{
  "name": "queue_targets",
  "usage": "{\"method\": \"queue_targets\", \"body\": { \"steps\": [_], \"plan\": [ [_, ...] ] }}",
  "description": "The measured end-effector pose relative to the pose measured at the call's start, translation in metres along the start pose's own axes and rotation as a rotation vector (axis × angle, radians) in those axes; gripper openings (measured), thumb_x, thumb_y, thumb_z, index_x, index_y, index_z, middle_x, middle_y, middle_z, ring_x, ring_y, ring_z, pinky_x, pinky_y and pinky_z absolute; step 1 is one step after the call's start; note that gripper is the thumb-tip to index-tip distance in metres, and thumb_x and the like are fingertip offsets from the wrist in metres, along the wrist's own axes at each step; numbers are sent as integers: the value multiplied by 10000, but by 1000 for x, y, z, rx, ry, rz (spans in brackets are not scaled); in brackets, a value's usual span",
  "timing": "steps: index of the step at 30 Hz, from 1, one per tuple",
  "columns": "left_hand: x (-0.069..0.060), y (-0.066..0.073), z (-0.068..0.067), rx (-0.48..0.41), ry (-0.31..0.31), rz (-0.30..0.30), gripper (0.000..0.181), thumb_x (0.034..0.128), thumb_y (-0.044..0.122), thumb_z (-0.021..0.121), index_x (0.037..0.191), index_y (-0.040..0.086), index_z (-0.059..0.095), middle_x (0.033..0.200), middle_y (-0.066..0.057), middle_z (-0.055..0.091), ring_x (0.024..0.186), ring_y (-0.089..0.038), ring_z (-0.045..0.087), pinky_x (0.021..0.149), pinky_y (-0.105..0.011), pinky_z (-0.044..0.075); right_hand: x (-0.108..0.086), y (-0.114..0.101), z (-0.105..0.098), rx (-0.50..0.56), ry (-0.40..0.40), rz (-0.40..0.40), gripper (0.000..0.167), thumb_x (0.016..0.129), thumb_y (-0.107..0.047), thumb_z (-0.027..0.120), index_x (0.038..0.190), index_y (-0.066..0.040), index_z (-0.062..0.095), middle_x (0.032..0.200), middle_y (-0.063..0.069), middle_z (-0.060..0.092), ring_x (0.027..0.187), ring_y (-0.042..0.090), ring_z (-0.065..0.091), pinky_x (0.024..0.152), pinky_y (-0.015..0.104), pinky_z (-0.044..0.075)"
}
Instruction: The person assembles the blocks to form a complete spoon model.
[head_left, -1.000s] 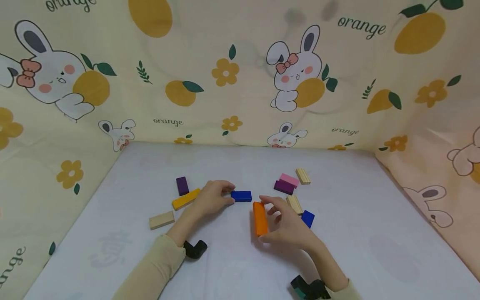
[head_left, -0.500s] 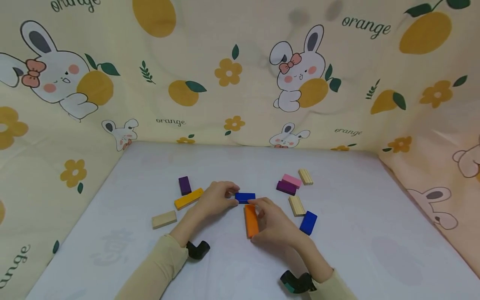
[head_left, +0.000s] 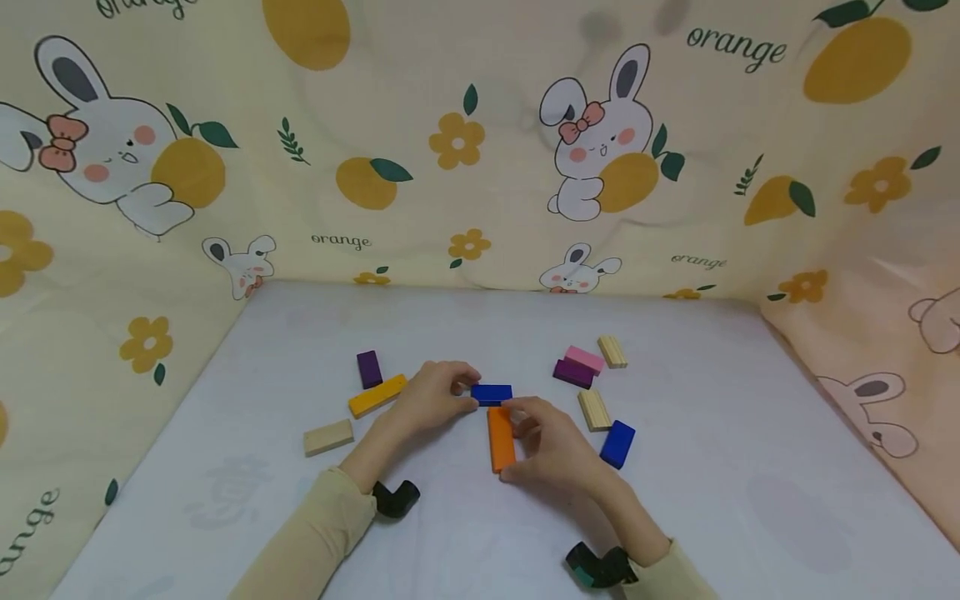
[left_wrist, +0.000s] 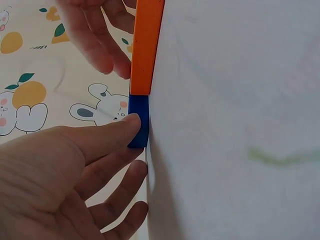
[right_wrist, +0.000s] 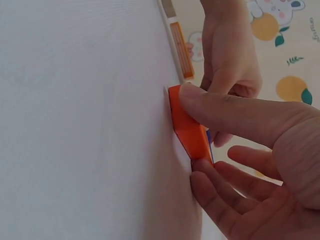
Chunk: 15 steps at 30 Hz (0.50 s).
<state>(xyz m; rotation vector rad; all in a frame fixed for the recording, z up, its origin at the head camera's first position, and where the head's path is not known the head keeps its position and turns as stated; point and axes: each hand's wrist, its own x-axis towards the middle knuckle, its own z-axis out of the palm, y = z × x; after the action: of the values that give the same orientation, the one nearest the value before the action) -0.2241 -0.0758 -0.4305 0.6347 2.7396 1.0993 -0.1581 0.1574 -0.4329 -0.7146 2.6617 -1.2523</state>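
My left hand (head_left: 433, 395) pinches the left end of a blue block (head_left: 492, 395) lying crosswise on the white cloth. In the left wrist view the thumb covers part of the same blue block (left_wrist: 139, 104). An orange block (head_left: 501, 442) points lengthwise toward me, its far end meeting the near side of the blue one. My right hand (head_left: 558, 450) holds the orange block between thumb at the near end and a finger at the far end. The right wrist view shows that grip on the orange block (right_wrist: 190, 132) closely.
Left of the hands lie a purple block (head_left: 369, 369), a yellow block (head_left: 377, 397) and a plain wooden block (head_left: 328, 438). On the right are pink (head_left: 584, 360), purple (head_left: 573, 374), blue (head_left: 617, 444) and two ridged wooden blocks (head_left: 595, 411). Patterned cloth (head_left: 420, 250) rises behind.
My right hand has brought the orange block left, up against the blue block, and straightened it. My left hand keeps its hold on the blue block.
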Motion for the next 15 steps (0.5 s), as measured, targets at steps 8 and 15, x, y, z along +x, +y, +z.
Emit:
{"method": "queue_targets", "body": {
  "steps": [8, 15],
  "plan": [
    [-1, 0, 0, -5, -7, 18, 346, 904, 195, 742, 1235, 125, 671, 1135, 30, 684, 974, -165, 619, 887, -357, 506, 1, -2, 3, -9, 28, 9, 763, 702, -172, 913, 1364, -100, 540, 1216, 10, 598, 981, 184, 587, 841, 337, 529],
    [-1, 0, 2, -5, -15, 13, 345, 905, 189, 740, 1237, 126, 670, 1139, 31, 684, 982, -167, 622, 892, -353, 509, 2, -2, 4, -14, 36, -6, 751, 701, -184, 913, 1350, -80, 550, 1188, 22, 609, 971, 192, 592, 841, 345, 535]
  ]
}}
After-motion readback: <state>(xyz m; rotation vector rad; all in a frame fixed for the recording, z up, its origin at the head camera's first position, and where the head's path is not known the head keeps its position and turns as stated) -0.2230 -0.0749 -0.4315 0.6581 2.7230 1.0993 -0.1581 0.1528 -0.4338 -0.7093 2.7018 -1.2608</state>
